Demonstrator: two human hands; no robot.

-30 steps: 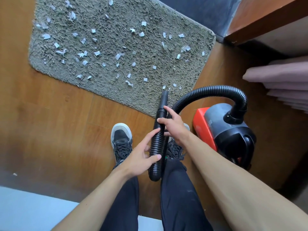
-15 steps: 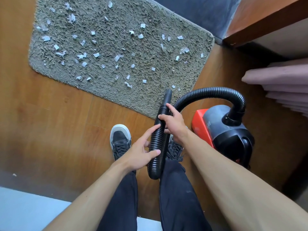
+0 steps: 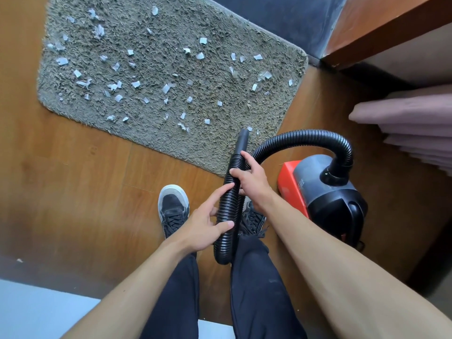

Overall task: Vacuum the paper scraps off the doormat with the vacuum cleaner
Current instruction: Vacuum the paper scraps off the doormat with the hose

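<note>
A shaggy grey doormat lies on the wood floor ahead, strewn with several white paper scraps. A red and black vacuum cleaner stands on the floor to the right. Its ribbed black hose arches out of the body and loops back toward me. The smooth nozzle tip hangs over the mat's near right edge. My right hand is wrapped around the hose just below the nozzle. My left hand holds the hose lower down, thumb and fingers on either side.
My two feet in dark sneakers stand on the wood floor just before the mat. A wooden furniture edge and pink folded fabric lie at the right. A dark blue surface borders the mat's far side.
The nozzle tip has crept forward over the mat's near edge, and my left hand has slid a little up the hose. The vacuum body has stayed in place.
</note>
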